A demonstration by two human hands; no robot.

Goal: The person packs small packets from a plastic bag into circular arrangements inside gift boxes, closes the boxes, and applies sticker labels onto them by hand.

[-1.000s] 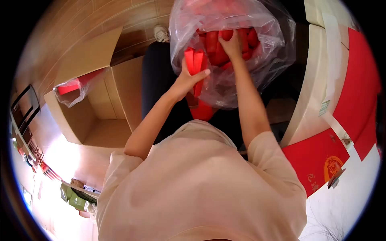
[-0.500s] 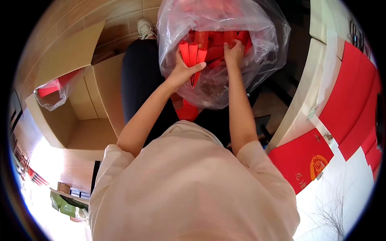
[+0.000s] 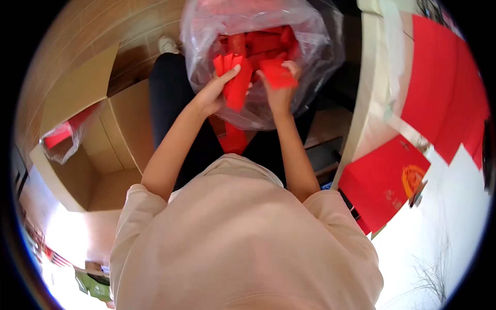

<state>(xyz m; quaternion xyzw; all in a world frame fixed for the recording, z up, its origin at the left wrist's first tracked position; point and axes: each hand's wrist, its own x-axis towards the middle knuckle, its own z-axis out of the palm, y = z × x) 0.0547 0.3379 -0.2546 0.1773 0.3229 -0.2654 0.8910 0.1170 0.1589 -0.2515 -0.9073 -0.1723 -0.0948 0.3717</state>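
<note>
Several folded red paper pieces [image 3: 236, 92] are fanned out in my left hand [image 3: 213, 93], the thumb pressed over them. Just to the right, my right hand [image 3: 281, 93] grips a single red paper piece [image 3: 278, 74], slightly blurred by motion. Both hands are at the near side of the mouth of a clear plastic bag [image 3: 315, 62], which holds many more red paper pieces [image 3: 263, 44]. Below the bag, between my legs, lies another red piece [image 3: 235, 138].
On the left stands an open cardboard box [image 3: 114, 124] with a plastic-wrapped red item [image 3: 64, 135] at its edge. To the right, large red sheets [image 3: 439, 82] and a red printed folder [image 3: 382, 178] lie on a white table [image 3: 444, 206].
My right hand has come out of the bag's contents with a red piece in it. The papers in my left hand now face differently. The whole view has shifted a little.
</note>
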